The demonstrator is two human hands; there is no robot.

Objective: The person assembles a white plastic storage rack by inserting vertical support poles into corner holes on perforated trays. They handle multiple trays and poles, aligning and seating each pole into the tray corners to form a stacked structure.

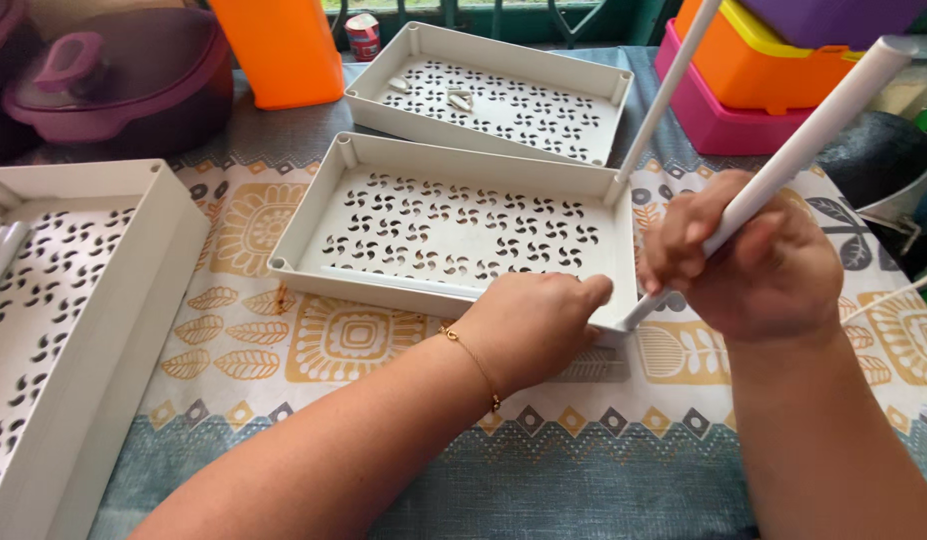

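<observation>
Centre of frame: we see a white tray (pixel 453 235) with a perforated floor lying flat on the patterned cloth (pixel 283 350). The left hand (pixel 533 325) rests closed on the tray's near right corner, fingers curled over the rim, pressing on it. The right hand (pixel 758 265), just right of that corner, is wrapped tight around a white tube (pixel 813 135); the tube slants from the upper right of the frame down to the same corner, its lower end touching the corner socket. A second tube (pixel 668 90) stands in the tray's far right corner, leaning toward the top of the frame.

Upper centre: a second tray (pixel 493 90), just behind the first, with a few small white pieces (pixel 453 95) on its floor. Left edge: a third tray (pixel 73 320), partly cut off. Upper left: a purple pot (pixel 113 80) with lid, and an orange container (pixel 278 50) beside it. Upper right: stacked coloured tubs (pixel 753 70).
</observation>
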